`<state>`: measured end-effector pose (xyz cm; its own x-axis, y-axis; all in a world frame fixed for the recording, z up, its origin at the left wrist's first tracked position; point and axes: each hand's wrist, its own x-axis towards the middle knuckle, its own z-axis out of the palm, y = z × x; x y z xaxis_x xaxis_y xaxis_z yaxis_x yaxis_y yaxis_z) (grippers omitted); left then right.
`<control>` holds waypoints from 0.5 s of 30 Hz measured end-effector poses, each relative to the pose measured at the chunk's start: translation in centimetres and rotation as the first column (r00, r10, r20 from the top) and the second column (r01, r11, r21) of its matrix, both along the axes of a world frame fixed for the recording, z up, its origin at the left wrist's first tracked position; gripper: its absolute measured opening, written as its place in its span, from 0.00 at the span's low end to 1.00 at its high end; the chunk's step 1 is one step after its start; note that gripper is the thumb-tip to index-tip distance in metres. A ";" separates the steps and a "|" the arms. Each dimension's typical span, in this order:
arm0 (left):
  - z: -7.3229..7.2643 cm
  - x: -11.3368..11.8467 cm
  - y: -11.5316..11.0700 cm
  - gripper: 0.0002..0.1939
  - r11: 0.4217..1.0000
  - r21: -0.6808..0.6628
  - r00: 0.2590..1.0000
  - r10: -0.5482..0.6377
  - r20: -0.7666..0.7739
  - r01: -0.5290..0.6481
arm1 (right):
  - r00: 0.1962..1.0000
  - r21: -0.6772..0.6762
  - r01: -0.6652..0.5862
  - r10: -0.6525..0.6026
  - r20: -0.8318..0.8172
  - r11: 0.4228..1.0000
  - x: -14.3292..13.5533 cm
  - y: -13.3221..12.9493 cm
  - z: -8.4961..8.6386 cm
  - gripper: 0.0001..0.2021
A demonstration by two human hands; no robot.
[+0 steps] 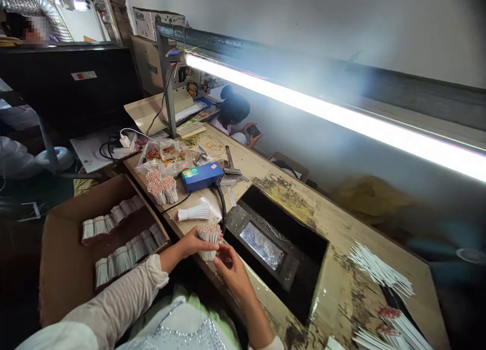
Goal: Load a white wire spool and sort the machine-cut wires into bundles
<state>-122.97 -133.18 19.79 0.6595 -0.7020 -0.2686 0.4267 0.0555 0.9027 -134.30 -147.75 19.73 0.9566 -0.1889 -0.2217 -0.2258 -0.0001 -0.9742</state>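
Note:
Upright at the table's near edge is a bundle of white sticks (208,234) with pinkish tips. My left hand (193,242) is wrapped round its left side, thumb across the front. My right hand (231,269) touches the bundle's lower right side with bent fingers. Just beyond lies another white bundle (194,212) on its side. Two upright bundles (161,187) with pink tops stand further back, near a blue box (202,176) with a black cable.
A cardboard box (61,259) with rows of bundles sits at left. The table (337,299) has a dark recess (304,284) at centre. Loose white sticks (379,269) lie at right. A bright tube lamp (304,99) crosses above. A person (234,107) holds a phone behind.

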 end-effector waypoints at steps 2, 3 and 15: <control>1.6 -0.9 -0.1 0.27 0.997 -0.071 0.987 -0.026 -0.156 0.015 | 0.993 0.125 -0.113 0.107 0.050 0.986 0.0 0.8 1.4 0.28; 2.4 -1.2 -0.2 0.26 0.995 -0.093 0.977 -0.053 -0.205 0.035 | 0.986 0.186 -0.166 0.157 0.062 0.968 -0.1 1.1 2.0 0.29; 5.9 -3.1 -0.9 0.23 0.999 0.005 0.957 -0.039 -0.286 0.042 | 0.969 0.338 -0.242 0.247 0.029 0.910 -1.3 1.6 5.8 0.22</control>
